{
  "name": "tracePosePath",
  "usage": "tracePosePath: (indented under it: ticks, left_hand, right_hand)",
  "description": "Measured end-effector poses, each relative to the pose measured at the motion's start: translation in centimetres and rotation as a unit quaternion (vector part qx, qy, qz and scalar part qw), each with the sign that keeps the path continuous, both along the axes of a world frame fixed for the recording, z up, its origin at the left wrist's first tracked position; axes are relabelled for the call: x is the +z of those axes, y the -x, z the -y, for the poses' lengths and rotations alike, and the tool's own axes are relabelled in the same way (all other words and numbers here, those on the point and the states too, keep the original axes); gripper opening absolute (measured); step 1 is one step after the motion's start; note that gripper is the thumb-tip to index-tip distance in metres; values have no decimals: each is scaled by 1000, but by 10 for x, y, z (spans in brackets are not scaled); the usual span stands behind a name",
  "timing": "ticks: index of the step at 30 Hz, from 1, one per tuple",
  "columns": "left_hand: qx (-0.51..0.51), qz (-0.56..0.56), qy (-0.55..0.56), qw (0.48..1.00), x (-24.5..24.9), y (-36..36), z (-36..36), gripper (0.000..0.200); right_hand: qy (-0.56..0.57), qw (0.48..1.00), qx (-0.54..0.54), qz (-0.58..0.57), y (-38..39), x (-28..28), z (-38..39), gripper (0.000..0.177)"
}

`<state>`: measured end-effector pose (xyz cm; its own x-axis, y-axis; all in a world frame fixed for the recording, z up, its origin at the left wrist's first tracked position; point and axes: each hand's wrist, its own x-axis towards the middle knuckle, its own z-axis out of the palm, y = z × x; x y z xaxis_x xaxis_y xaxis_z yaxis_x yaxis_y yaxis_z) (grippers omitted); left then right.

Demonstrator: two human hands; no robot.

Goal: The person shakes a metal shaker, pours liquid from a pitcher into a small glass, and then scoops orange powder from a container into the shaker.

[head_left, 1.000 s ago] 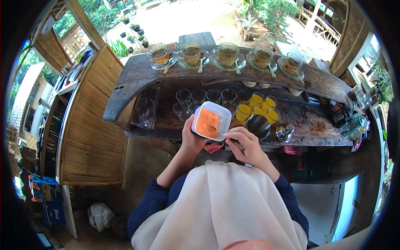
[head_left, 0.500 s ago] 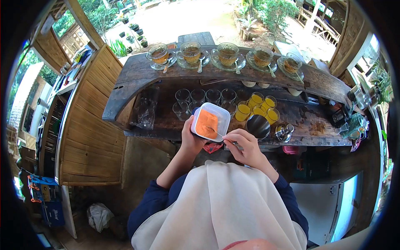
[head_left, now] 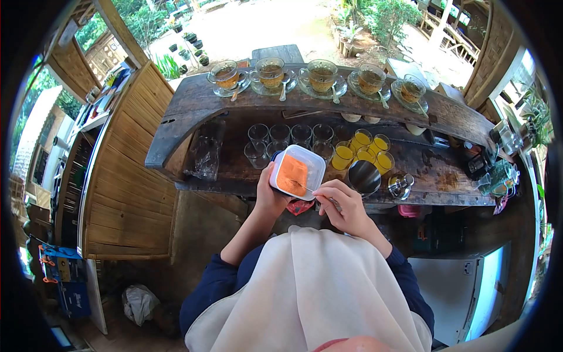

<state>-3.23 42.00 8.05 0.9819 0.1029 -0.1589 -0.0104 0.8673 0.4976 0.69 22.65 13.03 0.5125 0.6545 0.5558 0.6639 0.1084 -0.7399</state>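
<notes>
My left hand (head_left: 271, 192) is wrapped round the side of a white plastic container (head_left: 315, 168), tilted towards me. Orange powder (head_left: 291, 171) lies inside it. With its fingers pinched, my right hand (head_left: 345, 205) grips the handle of a spoon (head_left: 308, 189); the spoon's bowl end is sunk in the powder. Just beyond the container stand several clear glasses (head_left: 301, 134) on the lower counter. Right of them are several glasses of yellow drink (head_left: 342, 157), and a metal cup (head_left: 364, 178) sits near my right hand.
Several glass cups of brown drink (head_left: 322, 77) on saucers with spoons line the raised wooden shelf (head_left: 193, 97). A metal-topped vessel (head_left: 400, 186) stands right of the metal cup. A bamboo-faced counter (head_left: 129, 176) is on the left, a white appliance (head_left: 443, 293) at lower right.
Both hands hold almost the same place. The spoon remains in the powder, with only a very slight shift of my right fingers and of the whole view.
</notes>
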Motion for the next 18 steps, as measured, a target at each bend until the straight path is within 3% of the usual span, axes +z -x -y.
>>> tracePosePath:
  ticks: [18]
  left_hand:
    - [5,-30,-10,999,0,3,2,51]
  right_hand:
    - [-2,994,-9,-112,5,-1,0,16]
